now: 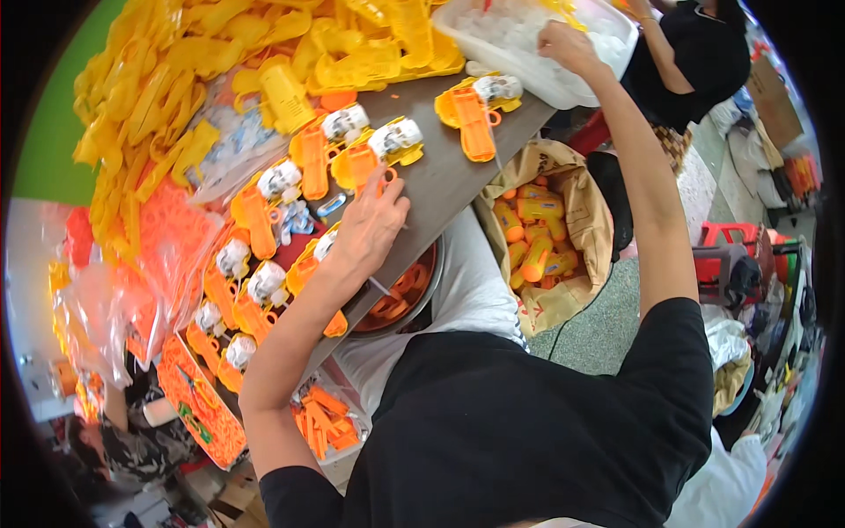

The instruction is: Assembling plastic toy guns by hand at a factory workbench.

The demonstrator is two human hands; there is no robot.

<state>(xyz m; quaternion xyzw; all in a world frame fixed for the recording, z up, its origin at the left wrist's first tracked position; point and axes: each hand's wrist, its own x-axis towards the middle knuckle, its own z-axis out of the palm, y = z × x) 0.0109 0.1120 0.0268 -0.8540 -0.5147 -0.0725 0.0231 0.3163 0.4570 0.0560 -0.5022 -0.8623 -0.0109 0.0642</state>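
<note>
My left hand [374,216] reaches over the dark tabletop, its fingers closed at the orange ring of a toy gun half [371,160]. That half is a yellow shell with an orange piece and a white mechanism. Similar toy gun halves [280,180] lie in a row to the left, and one more [475,114] lies to the right. At the far right, my right hand [570,48] is over a white plastic bin [563,95], fingers curled down among whitish translucent parts [607,44]. Whatever its fingertips hold is hidden.
Yellow shells [194,62] are heaped at the back left. A paper sack [550,304] of orange and yellow parts stands right of my legs. Under the table edge are a round bowl [431,295] and a box of orange pieces [330,422]. Another person [695,53] works at the upper right.
</note>
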